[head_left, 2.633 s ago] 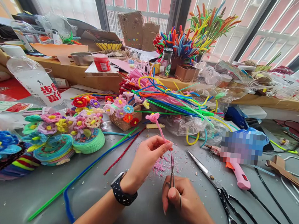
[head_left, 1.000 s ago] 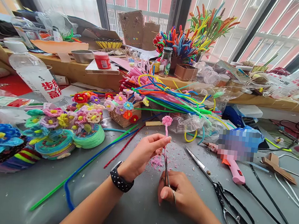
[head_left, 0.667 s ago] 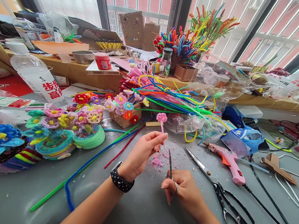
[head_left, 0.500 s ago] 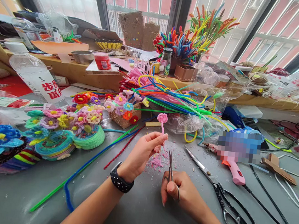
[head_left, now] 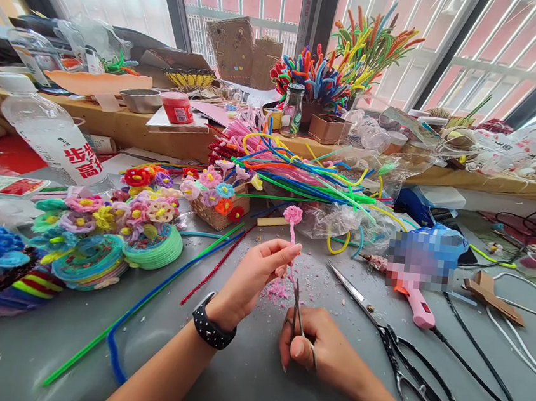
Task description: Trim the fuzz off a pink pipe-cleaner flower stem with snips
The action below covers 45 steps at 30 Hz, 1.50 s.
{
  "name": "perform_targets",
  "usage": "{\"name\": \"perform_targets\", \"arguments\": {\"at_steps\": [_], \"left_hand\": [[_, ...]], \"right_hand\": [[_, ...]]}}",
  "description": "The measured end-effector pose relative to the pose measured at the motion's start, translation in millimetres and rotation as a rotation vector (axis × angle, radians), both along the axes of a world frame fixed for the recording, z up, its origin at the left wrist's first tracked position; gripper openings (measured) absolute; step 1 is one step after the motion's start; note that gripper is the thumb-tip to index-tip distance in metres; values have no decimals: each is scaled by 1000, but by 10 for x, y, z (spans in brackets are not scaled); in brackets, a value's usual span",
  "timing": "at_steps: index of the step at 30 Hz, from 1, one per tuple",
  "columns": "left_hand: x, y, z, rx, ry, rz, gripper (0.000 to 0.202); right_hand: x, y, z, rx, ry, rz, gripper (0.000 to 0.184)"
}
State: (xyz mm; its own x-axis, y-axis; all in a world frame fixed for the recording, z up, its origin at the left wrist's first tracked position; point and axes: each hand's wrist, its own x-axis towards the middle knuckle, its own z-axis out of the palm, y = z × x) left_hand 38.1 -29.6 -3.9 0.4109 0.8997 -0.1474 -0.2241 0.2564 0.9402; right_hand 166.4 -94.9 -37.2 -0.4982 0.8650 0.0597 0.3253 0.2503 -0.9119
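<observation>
My left hand (head_left: 254,274) pinches the stem of a pink pipe-cleaner flower (head_left: 292,216), holding it upright over the grey table (head_left: 239,382); a black watch sits on that wrist. My right hand (head_left: 316,352) grips small scissors (head_left: 297,300), blades pointing up and touching the lower stem just below my left fingers. Pink fuzz clippings (head_left: 278,289) lie on the table under the stem.
Large black-handled scissors (head_left: 400,351) and a pink glue gun (head_left: 413,302) lie to the right. Finished pipe-cleaner flowers (head_left: 117,223) crowd the left, with a flower basket (head_left: 220,202) and a pile of coloured pipe cleaners (head_left: 308,179) behind. Green, blue and red stems (head_left: 152,303) lie loose.
The small scissors pulled away from the pink stem, then came back against it. The flower head shifted slightly in my left hand.
</observation>
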Motion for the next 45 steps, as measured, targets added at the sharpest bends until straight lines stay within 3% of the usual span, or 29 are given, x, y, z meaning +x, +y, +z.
{"name": "perform_targets", "arguments": {"at_steps": [9,26,45], "left_hand": [[-5,0,5,-2,-17,1,21],[8,-24,20,-12,-45,12,15],[30,-52,29,38,66,-78,16]], "right_hand": [[-1,-6,-12,-4,-12,-5,77],[48,6,-51,-48,129,-294,67],[33,0,-3,-56,176,-326,71]]}}
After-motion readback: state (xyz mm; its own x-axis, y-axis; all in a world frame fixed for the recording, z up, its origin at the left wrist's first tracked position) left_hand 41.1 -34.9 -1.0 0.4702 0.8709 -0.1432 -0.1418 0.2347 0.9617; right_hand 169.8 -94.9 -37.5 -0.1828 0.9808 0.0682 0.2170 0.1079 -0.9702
